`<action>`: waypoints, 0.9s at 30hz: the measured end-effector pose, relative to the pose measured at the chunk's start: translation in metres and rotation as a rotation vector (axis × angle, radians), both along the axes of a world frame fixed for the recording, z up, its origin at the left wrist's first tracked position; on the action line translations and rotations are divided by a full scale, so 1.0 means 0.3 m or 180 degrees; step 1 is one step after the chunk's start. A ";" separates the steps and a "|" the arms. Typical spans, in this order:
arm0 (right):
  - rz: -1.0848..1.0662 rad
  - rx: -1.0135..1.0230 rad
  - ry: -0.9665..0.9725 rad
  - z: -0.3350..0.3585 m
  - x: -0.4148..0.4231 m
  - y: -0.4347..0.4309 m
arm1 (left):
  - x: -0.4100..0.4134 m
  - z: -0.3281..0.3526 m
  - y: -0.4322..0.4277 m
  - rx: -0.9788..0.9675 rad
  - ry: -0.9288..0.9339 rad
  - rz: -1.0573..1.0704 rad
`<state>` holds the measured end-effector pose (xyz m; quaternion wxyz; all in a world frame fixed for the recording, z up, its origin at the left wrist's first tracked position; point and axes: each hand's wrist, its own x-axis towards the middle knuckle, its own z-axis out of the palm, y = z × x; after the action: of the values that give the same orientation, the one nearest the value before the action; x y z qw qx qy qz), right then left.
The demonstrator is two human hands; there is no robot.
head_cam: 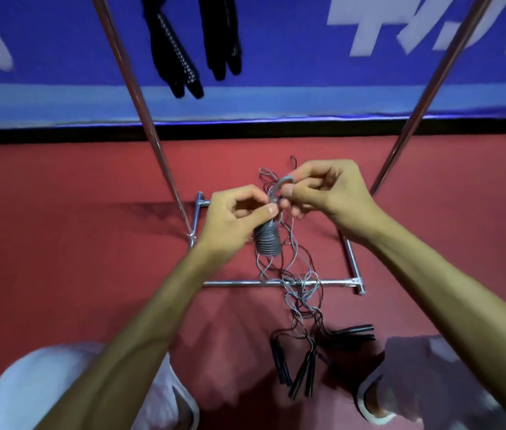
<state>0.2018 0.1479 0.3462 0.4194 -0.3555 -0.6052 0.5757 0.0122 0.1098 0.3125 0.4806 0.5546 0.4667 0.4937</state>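
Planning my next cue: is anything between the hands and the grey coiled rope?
Nothing visible: the left hand and right hand already hold the grey coiled rope. Tangled thin cords hang beside it, trailing across the rack bar toward black handles.

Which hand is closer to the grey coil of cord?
Left. The left hand holds the coil by its top; the right hand pinches the loop above it, clear of the coil.
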 end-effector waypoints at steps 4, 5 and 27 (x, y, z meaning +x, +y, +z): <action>-0.0119 -0.0046 0.0007 0.099 -0.005 0.025 | 0.020 0.129 0.030 0.0361 -0.0048 0.0253; -0.0154 0.0048 -0.0043 0.119 -0.007 0.028 | 0.029 0.162 0.038 0.0357 -0.0122 0.0313; -0.1411 0.0754 0.0572 0.853 -0.152 0.278 | 0.107 0.919 0.338 0.0286 -0.1541 0.0602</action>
<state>0.1563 0.2312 0.6021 0.6260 -0.3752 -0.5361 0.4242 0.0443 0.2113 0.5882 0.5048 0.3950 0.3655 0.6749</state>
